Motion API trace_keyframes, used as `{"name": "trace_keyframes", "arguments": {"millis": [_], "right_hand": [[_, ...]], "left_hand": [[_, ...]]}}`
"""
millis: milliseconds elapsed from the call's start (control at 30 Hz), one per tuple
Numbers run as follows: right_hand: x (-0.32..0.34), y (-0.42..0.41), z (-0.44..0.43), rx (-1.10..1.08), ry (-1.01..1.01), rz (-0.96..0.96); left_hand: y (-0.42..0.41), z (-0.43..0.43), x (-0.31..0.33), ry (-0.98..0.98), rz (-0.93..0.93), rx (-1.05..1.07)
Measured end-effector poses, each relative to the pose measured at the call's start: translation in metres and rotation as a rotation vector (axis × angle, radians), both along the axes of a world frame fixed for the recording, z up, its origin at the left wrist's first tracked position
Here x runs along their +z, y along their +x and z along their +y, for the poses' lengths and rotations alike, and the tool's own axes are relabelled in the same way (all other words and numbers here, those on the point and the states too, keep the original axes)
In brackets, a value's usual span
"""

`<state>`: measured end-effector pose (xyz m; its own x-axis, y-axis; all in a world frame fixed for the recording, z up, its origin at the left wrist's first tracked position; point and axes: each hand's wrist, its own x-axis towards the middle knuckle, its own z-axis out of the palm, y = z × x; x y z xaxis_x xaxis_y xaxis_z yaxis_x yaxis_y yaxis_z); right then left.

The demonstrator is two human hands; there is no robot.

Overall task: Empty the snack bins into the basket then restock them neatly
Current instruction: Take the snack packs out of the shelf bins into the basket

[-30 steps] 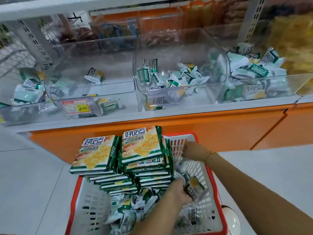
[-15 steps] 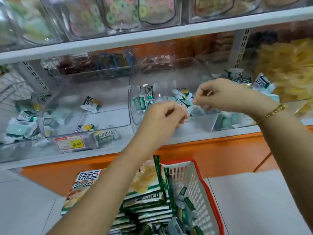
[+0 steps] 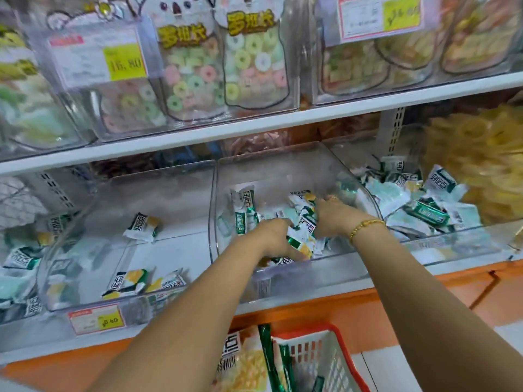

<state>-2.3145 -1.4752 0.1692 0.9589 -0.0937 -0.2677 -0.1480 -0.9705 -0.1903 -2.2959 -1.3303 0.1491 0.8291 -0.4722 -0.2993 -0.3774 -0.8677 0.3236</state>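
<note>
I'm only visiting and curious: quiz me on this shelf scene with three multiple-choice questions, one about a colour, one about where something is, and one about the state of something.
1. What colour is the rim of the basket?
A. Blue
B. Black
C. Red

2. Where are the left hand and the right hand?
A. In the basket
B. In the middle bin
C. Behind the person's back

3. What state is the middle bin in?
A. It holds loose snack packets
B. It is bare
C. It is closed with a lid

Answers:
1 C: a red rim runs round the white mesh walls at the bottom of the view.
2 B: both arms reach over the bin's clear front, and the hands are down among its contents.
3 A: green and white packets lie jumbled around both hands, and the top is open.
</note>
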Motion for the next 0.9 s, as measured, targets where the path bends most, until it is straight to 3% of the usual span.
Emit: {"name": "trace_keyframes", "arguments": {"millis": [200, 367, 500, 667, 800, 900], "right_hand": [[-0.008, 0.002, -0.001, -0.031, 0.104, -0.004], [-0.009, -0.003, 0.000, 0.004, 0.158, 0.023], [0.006, -0.011, 0.001, 0.059, 0.251, -0.113], [0.053, -0.042, 0.004, 0.064, 0.456, -0.433], [0.087, -0.095, 0.007, 0.101, 0.643, -0.449], [0.079, -0.134, 0.006, 0.155, 0.608, -0.302]], "left_hand": [[-0.004, 0.009, 0.002, 0.113, -0.044, -0.042], [-0.016, 0.015, 0.013, 0.027, -0.055, 0.077], [-0.037, 0.022, 0.036, -0.233, -0.166, 0.160], [-0.092, 0.045, 0.070, -0.764, -0.220, 0.375], [-0.163, 0.056, 0.072, -1.065, -0.059, 0.423], [-0.215, 0.054, 0.035, -1.016, 0.207, 0.512]]}}
